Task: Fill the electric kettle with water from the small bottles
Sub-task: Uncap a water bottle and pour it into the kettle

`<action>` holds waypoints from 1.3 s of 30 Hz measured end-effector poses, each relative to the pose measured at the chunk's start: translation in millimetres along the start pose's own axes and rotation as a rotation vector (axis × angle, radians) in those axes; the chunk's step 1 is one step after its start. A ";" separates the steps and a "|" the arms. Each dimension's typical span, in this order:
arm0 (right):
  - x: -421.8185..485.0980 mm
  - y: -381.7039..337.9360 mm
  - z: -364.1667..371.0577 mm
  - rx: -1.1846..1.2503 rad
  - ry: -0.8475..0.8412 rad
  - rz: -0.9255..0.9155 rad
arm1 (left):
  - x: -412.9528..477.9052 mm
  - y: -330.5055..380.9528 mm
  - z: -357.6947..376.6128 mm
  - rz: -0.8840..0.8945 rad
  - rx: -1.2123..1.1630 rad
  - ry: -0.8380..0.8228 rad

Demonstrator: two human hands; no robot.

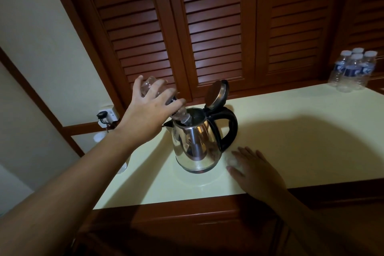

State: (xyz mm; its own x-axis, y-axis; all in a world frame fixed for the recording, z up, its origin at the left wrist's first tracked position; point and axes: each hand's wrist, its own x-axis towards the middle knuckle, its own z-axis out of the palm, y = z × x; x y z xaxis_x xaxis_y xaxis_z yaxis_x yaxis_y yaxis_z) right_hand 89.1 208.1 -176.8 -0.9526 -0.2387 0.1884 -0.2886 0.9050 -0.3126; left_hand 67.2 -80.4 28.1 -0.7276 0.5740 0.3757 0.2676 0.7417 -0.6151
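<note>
Two hands in frame, left on a bottle, right down on the counter.
Wall socket [108, 116]: far left, plug in it, beside the counter's left end.
Left hand [149, 108]: fingers wrapped around an upturned small bottle [180, 115], gripping it from above.
Bottle: tilted neck-down, mouth inside the kettle opening, base pointing up-left. Looks mostly drained; can't tell if water is running.
Kettle [197, 143]: steel body, upright on the pale counter [301, 151], spout facing left, black handle on the right.
Lid [217, 93]: hinged open, standing up behind the opening.
Right hand [252, 169]: flat, palm down, fingers spread loosely, on the counter just right of the kettle base. Something small and pale under the fingertips, too blurred to identify.
Spare bottles [353, 70]: four capped, blue labels, clustered at the far right back of the counter, well apart from the kettle.
Backdrop: dark louvred wooden doors [218, 27].
</note>
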 end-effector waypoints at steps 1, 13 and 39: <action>0.0 0.4 0.1 0.004 0.000 -0.005 | 0.1 -0.3 -1.1 -0.005 0.004 -0.007; -3.1 -1.8 -6.3 0.063 0.013 -0.025 | 3.0 1.5 -5.6 -0.123 -0.062 -0.094; -30.6 -68.8 -76.0 0.438 -0.079 -0.328 | -156.2 112.1 -18.9 -0.590 -1.319 -0.198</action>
State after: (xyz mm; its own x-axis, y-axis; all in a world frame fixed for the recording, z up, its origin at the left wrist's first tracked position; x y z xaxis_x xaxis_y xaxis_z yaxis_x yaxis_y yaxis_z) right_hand 145.4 179.9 -90.3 -0.8057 -0.5243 0.2756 -0.5680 0.5517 -0.6107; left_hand 222.8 -80.4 -86.4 -0.9788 0.1043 0.1765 0.1995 0.6832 0.7024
